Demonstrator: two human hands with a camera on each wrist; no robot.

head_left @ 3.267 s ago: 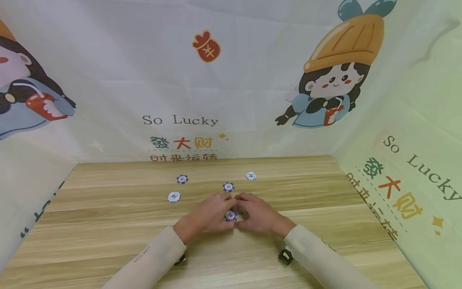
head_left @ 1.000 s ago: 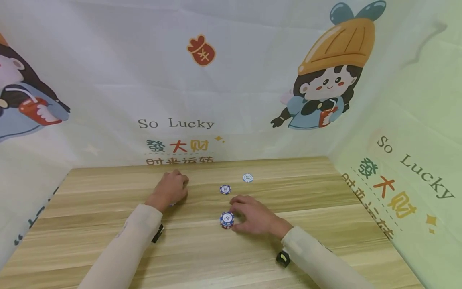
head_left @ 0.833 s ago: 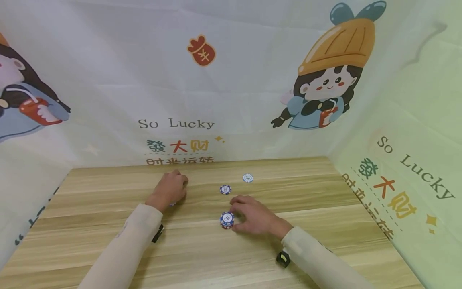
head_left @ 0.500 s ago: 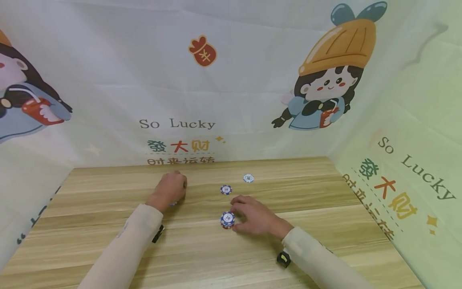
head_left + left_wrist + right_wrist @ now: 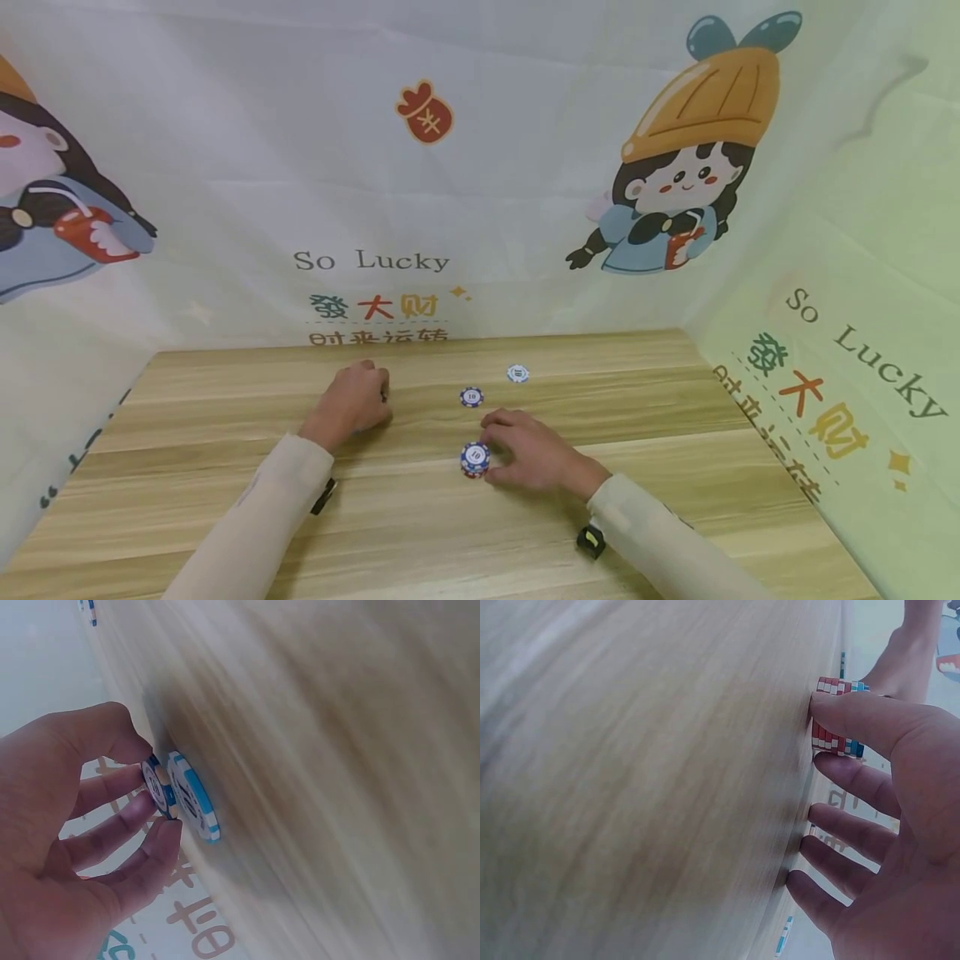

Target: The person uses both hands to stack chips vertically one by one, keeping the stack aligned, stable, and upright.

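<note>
My left hand (image 5: 352, 406) is at the left rear of the table, back uppermost. In the left wrist view its thumb and a fingertip pinch a dark blue and white poker chip (image 5: 159, 787) by the edge. Close against that one, a light blue and white poker chip (image 5: 193, 796) lies on the wood. My right hand (image 5: 534, 450) has thumb and index finger on either side of a stack of poker chips (image 5: 474, 457). Red chips (image 5: 829, 739) form its lower part, with blue ones on top. The other right fingers are spread, tips near the tabletop.
A dark blue poker chip (image 5: 472, 397) marked 10 lies flat behind the stack. Farther back and right is a light blue one (image 5: 517, 372). Printed cloth (image 5: 517, 208) walls the wooden table (image 5: 420, 533) at back and sides.
Both hands were at the stack; the left has since gone left to the two chips there and pinched the dark blue one. Lately it shifted slightly. The right stays at the stack.
</note>
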